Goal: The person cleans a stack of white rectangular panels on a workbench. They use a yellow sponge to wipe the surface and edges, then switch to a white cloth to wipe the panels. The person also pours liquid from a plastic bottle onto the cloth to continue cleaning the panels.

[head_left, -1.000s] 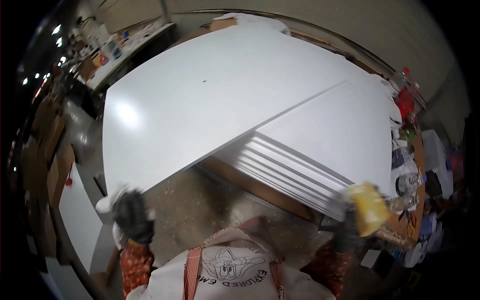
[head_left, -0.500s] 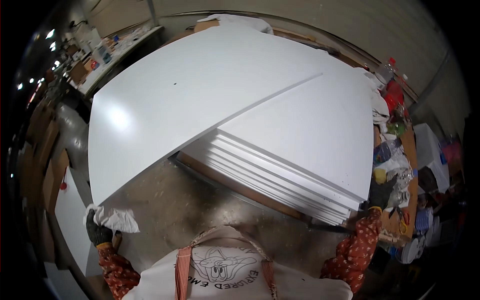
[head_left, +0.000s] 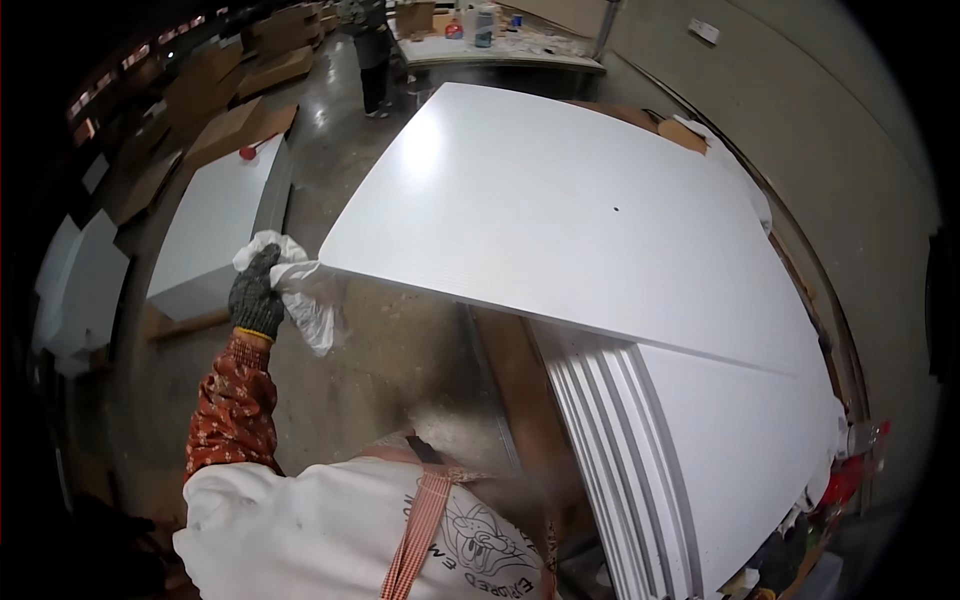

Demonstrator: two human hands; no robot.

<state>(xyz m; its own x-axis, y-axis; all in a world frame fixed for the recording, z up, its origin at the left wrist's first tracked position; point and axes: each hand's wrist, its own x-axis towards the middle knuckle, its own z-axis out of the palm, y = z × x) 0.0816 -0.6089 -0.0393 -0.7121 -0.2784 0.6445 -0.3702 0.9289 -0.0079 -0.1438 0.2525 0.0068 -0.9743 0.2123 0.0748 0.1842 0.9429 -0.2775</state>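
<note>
Clutching a crumpled white cloth (head_left: pixel 312 308) in the head view, the gloved left hand (head_left: pixel 257 295) sits just off the near left corner of the top white panel (head_left: pixel 540 210), its fingers closed on the bunched part while the rest hangs down. Whether the cloth actually touches that corner is hard to judge from above. Of the two hands only this one shows; the right is out of frame, so I cannot tell its state.

The top white panel lies flat and askew over a stack of white panels (head_left: pixel 665 440), whose layered edges run out from under its near edge. A small dark spot (head_left: pixel 616 209) marks the top panel's face. Left of it, well apart, a pale block (head_left: pixel 215 225) carries a red object (head_left: pixel 248 153) at its far end. Beyond the top panel stands a desk (head_left: pixel 500 60) bearing a bluish jug (head_left: pixel 485 27), and past its far left corner a person (head_left: pixel 373 55) stands in dark clothing. A rust-red patterned sleeve (head_left: pixel 235 410) rises on the panel's near left side.
</note>
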